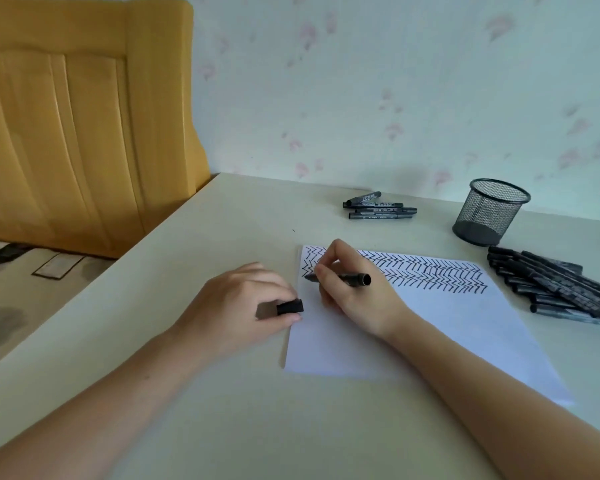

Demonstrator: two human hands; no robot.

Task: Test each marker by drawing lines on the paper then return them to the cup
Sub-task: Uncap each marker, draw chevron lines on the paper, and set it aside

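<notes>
My right hand (352,289) pinches a black marker (343,278) between thumb and curled fingers, the barrel lying nearly flat, its tip pointing left and touching the paper (440,327) near the sheet's upper left corner, its butt end pointing right. The heel of that hand rests on the sheet, and my forearm runs back toward the lower right. My left hand (243,306) sits knuckles-up at the paper's left edge, fingers curled round the marker's black cap (290,306), forearm angling off to the lower left. Rows of black zigzag strokes (430,271) fill the top of the sheet. Past the paper's far right corner stands the black mesh cup (489,213) on the table (222,410). 4 markers (380,206) lie together behind the paper, and a larger pile of markers (558,289) lies just right of it.
</notes>
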